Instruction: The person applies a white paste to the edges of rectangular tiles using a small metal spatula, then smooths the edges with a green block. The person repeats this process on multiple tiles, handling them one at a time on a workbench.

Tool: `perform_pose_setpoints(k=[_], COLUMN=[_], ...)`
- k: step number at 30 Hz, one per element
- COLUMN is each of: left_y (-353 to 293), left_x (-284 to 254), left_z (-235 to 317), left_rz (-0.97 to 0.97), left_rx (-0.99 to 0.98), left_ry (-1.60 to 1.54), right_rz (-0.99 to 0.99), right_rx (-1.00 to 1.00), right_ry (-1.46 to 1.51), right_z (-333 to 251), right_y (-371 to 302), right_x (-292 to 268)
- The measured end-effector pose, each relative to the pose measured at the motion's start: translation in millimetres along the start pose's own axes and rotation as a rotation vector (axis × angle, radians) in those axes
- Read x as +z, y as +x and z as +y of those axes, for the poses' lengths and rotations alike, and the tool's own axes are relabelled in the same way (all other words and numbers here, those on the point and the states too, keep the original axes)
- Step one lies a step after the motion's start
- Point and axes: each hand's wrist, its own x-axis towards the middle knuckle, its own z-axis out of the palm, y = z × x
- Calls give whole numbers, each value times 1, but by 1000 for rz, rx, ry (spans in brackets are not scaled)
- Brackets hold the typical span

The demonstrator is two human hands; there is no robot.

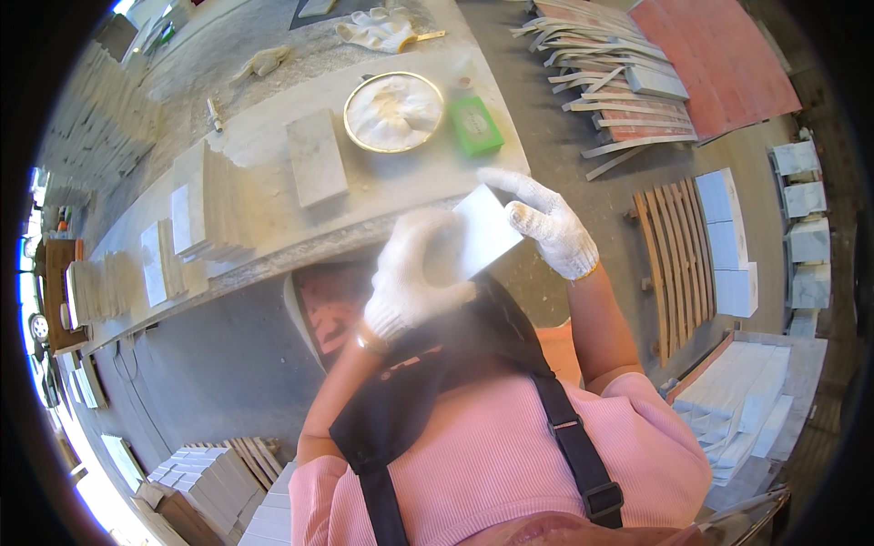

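In front of my apron I hold a white stone tile [490,229] between both hands, tilted. My left hand [410,273], in a white knit glove, is closed around its left side. My right hand [553,223], gloved alike, grips the tile's right edge and upper corner between thumb and fingers. Just beyond, on the workbench [273,136], stands a round basin [391,149] with white powder in it. A green box [475,126] sits to the basin's right. Left of the basin lies a flat stone tile [316,156].
Stacks of tiles [205,205] line the bench's left part. A pair of white gloves [378,30] lies at the far end. On the right are a wooden pallet [675,264], a crate of tiles [733,400] and a red board [719,68] with loose straps. More boxed tiles [205,487] stand lower left.
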Motion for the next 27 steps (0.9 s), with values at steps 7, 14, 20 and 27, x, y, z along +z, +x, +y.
perform_pose_setpoints(k=[7, 14, 20, 27], left_y=[-3, -2, -7, -6], left_x=[3, 4, 7, 13], left_z=[-3, -14, -22, -29], left_rz=[-33, 43, -49, -103], left_rx=[96, 188, -120, -204], left_ry=[41, 137, -144, -306], right_rz=[0, -101, -72, -103], right_rx=[30, 98, 72, -164], right_ry=[109, 307, 240, -224], right_z=[11, -8, -17, -10], right_y=[-6, -33, -25, -5], right_x=[-4, -5, 5, 38])
